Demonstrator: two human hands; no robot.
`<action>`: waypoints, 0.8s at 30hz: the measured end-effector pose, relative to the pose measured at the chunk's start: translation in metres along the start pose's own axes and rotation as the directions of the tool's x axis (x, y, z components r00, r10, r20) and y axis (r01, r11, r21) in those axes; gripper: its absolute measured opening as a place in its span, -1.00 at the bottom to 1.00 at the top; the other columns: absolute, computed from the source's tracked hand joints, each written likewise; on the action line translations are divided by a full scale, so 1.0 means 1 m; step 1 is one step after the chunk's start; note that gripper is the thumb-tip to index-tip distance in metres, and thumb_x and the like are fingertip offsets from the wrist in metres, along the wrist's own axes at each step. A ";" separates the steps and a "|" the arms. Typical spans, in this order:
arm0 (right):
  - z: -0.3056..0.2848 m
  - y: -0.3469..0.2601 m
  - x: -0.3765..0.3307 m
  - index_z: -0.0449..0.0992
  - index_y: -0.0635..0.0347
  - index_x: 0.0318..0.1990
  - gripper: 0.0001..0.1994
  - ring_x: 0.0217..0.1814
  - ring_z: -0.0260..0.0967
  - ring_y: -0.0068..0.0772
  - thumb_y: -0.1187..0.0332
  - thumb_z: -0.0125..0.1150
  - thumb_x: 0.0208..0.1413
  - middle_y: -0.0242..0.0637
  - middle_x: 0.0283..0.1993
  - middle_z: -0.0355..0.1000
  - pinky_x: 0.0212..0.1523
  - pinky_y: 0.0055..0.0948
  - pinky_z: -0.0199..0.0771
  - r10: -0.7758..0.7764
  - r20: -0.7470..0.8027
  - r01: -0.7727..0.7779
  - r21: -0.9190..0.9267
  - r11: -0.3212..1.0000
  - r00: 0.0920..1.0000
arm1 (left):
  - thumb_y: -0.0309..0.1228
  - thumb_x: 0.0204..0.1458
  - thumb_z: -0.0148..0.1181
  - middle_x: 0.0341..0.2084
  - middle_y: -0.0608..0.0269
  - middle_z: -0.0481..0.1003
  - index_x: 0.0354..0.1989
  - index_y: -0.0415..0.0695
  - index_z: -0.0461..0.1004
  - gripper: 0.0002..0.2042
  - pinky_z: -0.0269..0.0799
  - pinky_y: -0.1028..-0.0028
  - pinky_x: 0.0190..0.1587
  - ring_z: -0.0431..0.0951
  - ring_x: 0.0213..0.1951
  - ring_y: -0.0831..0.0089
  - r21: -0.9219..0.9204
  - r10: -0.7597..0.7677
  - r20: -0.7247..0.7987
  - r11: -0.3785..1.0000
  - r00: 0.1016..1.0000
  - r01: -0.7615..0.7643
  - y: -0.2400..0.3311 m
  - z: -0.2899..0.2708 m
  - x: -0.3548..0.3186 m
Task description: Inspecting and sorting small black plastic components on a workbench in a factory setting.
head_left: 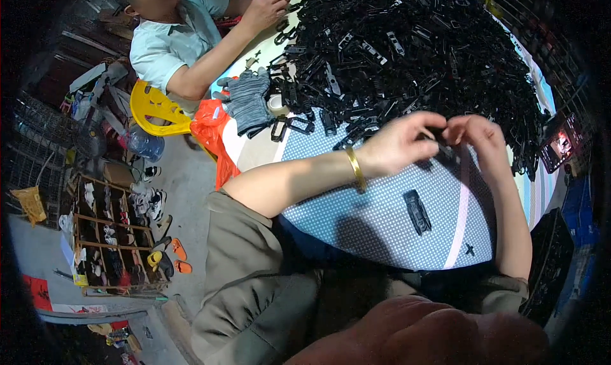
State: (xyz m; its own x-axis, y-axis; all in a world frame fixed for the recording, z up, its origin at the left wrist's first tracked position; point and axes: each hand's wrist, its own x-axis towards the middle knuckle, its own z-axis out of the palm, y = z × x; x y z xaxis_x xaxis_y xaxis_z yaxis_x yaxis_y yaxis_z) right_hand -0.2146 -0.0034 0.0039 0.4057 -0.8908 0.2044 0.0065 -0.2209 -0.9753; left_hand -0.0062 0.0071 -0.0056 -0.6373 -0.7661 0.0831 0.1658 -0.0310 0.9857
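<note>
My left hand [402, 147], with a gold bracelet [356, 169] on its wrist, is raised over the near edge of a heap of small black plastic parts [394, 59]. Its fingers and thumb are curled toward my right hand [482, 138], which comes in from the right with fingertips pinched. The two sets of fingertips almost meet. Whatever lies between them is dark against the heap and slightly blurred, so I cannot make it out. Nearer me, one long black plastic part [417, 212] lies alone on the patterned tabletop [382, 228]. A small black piece [470, 249] rests to its right.
Grey work gloves [248, 101], a red plastic bag [210, 120] and a white roll [278, 104] sit left of the heap. Across the table a person [184, 47] handles something by a yellow chair [156, 109]. A shoe rack [111, 231] stands on the floor at left.
</note>
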 end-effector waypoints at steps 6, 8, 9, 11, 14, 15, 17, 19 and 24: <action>0.011 -0.014 -0.004 0.43 0.25 -0.19 -0.72 -0.14 0.30 -0.24 0.51 0.14 -0.16 -0.21 -0.18 0.37 -0.13 -0.38 0.33 -0.390 0.217 0.379 -0.831 0.408 0.895 | -0.54 -0.09 -0.01 -0.13 0.08 0.31 -0.04 -0.20 0.23 -0.64 0.26 0.35 0.01 0.32 -0.03 0.29 0.554 -0.062 0.401 0.811 0.914 -0.188 -0.015 0.018 -0.018; 0.020 -0.006 -0.005 0.44 0.20 -0.21 -0.66 -0.02 0.19 -0.12 0.52 0.18 -0.29 -0.19 -0.05 0.28 -0.02 -0.26 0.24 -0.325 0.263 0.359 -0.890 0.283 0.908 | -0.52 -0.10 0.02 -0.09 0.05 0.29 -0.07 -0.18 0.27 -0.66 0.22 0.32 0.03 0.27 0.02 0.20 0.535 -0.118 0.433 0.832 0.894 -0.149 -0.012 0.021 -0.017; 0.022 -0.003 -0.004 0.44 0.20 -0.25 -0.69 -0.01 0.18 -0.13 0.52 0.19 -0.29 -0.20 -0.06 0.28 -0.02 -0.26 0.23 -0.328 0.266 0.359 -0.895 0.264 0.906 | -0.52 -0.10 0.03 -0.07 0.06 0.28 -0.08 -0.18 0.29 -0.67 0.21 0.32 0.04 0.26 0.03 0.17 0.551 -0.077 0.478 0.802 0.875 -0.231 -0.012 0.019 -0.016; 0.023 0.004 0.001 0.43 0.21 -0.33 -0.76 0.00 0.18 -0.13 0.51 0.18 -0.28 -0.21 -0.06 0.28 -0.03 -0.26 0.23 -0.329 0.281 0.367 -0.899 0.239 0.902 | -0.49 -0.11 0.07 -0.06 0.03 0.30 -0.11 -0.18 0.34 -0.69 0.20 0.30 0.06 0.23 0.06 0.11 0.492 0.022 0.552 0.799 0.834 -0.347 -0.012 0.016 -0.020; 0.013 0.011 0.009 0.37 0.23 -0.48 -0.87 0.01 0.18 -0.16 0.49 0.18 -0.25 -0.23 -0.07 0.29 -0.06 -0.28 0.22 -0.377 0.327 0.413 -0.894 0.174 0.866 | -0.42 -0.13 0.16 -0.19 0.00 0.42 -0.16 -0.18 0.40 -0.69 0.26 0.32 0.01 0.33 -0.02 0.20 0.452 0.178 0.581 0.740 0.794 -0.497 -0.012 0.017 -0.015; 0.010 0.014 0.009 0.37 0.23 -0.47 -0.86 -0.02 0.19 -0.19 0.48 0.18 -0.25 -0.25 -0.10 0.31 -0.07 -0.29 0.22 -0.384 0.338 0.428 -0.887 0.177 0.859 | -0.42 -0.13 0.16 -0.21 0.03 0.43 -0.17 -0.18 0.42 -0.71 0.29 0.34 -0.02 0.38 -0.08 0.22 0.459 0.163 0.517 0.776 0.840 -0.433 -0.010 0.015 -0.014; 0.003 0.016 0.007 0.36 0.22 -0.46 -0.85 -0.04 0.20 -0.21 0.48 0.18 -0.25 -0.26 -0.14 0.32 -0.08 -0.29 0.23 -0.384 0.331 0.421 -0.889 0.179 0.862 | -0.44 -0.11 0.14 -0.28 0.08 0.45 -0.22 -0.22 0.44 -0.76 0.38 0.43 -0.15 0.47 -0.25 0.31 0.566 0.143 0.364 0.750 0.920 -0.341 -0.010 0.009 -0.009; -0.001 0.012 0.004 0.38 0.22 -0.38 -0.79 -0.11 0.24 -0.25 0.48 0.20 -0.27 -0.29 -0.23 0.35 -0.09 -0.30 0.24 -0.324 0.280 0.372 -0.889 0.268 0.904 | -0.46 -0.11 0.12 -0.31 0.10 0.43 -0.24 -0.26 0.42 -0.77 0.40 0.50 -0.26 0.46 -0.32 0.38 0.630 0.184 0.181 0.733 0.966 -0.258 -0.003 0.007 -0.005; -0.014 0.008 0.005 0.42 0.23 -0.26 -0.69 -0.23 0.29 -0.23 0.49 0.24 -0.28 -0.27 -0.31 0.36 -0.22 -0.38 0.31 -0.422 0.196 0.310 -0.925 0.221 0.885 | -0.50 -0.18 0.15 -0.30 0.10 0.40 -0.21 -0.23 0.40 -0.71 0.33 0.41 -0.20 0.39 -0.24 0.22 0.897 0.484 0.189 0.268 0.855 -0.351 -0.016 -0.002 0.005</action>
State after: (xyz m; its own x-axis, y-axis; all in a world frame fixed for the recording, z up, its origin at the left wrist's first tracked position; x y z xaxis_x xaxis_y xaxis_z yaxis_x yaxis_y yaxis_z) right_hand -0.2251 -0.0155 -0.0019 0.5357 -0.6173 0.5762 -0.7176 -0.6924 -0.0746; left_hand -0.0103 0.0024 -0.0209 -0.6069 -0.5481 0.5755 -0.4073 0.8364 0.3669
